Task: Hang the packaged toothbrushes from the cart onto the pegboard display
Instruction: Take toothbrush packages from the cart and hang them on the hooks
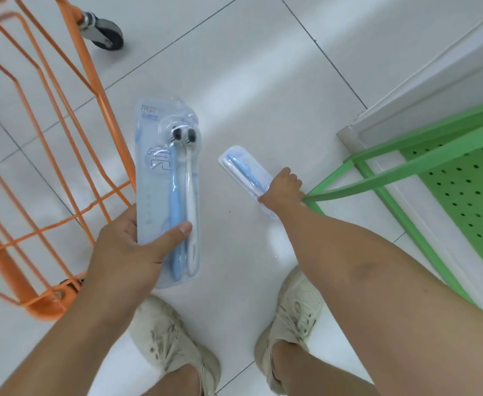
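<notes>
**Two packs in hand, one low at the floor, pegboard off to the right**

I am looking straight down over white floor tiles (pixel 263 81). My left hand (pixel 126 247) is gripping the lower end of a twin toothbrush pack (pixel 167 181), thumb clamped across the front, fingers hidden behind the card. The pack's long axis is running up and away from me, bristle heads and hang end at the far end, well clear of the grip.

My right hand (pixel 281 188) is reaching low, fingers curled round the near end of a second toothbrush pack (pixel 241 170). That pack is lying slantwise, its free end pointing up-left, away from the fingers. I cannot tell whether it is touching the floor or just above it.

The orange wire cart (pixel 43 155) is standing at my left, one caster (pixel 103 32) showing. The green pegboard frame (pixel 449 178) is sitting to the right, just beside the right hand.

Judgement: the right hand is nearer the pegboard, so its pack probably goes first, but it will need turning so that its hang end is leading. No hooks are visible from here.
</notes>
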`<state>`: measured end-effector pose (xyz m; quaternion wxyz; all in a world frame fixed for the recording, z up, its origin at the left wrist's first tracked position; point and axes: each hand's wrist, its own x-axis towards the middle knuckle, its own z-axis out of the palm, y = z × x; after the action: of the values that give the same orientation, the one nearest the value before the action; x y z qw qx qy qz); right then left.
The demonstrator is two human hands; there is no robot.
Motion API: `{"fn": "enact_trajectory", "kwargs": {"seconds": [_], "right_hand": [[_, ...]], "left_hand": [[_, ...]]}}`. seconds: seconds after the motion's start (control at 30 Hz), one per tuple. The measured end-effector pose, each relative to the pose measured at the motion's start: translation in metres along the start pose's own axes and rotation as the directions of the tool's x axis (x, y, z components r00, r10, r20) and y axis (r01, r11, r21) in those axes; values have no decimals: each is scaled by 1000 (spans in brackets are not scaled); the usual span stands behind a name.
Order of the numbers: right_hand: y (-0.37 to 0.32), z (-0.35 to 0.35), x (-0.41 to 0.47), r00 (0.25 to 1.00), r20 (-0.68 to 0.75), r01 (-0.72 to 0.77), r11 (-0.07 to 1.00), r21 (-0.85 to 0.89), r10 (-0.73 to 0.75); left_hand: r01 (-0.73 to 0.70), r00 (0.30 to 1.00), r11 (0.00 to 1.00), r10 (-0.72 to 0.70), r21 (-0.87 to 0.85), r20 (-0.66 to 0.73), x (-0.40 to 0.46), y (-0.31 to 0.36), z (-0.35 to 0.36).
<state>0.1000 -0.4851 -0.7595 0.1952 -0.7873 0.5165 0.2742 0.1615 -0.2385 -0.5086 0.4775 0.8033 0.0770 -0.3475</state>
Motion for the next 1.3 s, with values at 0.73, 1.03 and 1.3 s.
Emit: {"fn": "enact_trajectory", "kwargs": {"seconds": [0.73,1.03,1.3], "right_hand": [[24,-323,-405,915,311,-364,-195,911,-257],[12,-511,-637,907,275,-406,-481,777,-319],[22,-572,-718,925,265,-372,-518,770,-271]], "left_hand": [[82,983,979,-49,-185,179,-218,178,-47],[174,845,886,90,-430,527,-394,375,-141],[-216,798,921,357,-323,486,-459,449,-175]]}}
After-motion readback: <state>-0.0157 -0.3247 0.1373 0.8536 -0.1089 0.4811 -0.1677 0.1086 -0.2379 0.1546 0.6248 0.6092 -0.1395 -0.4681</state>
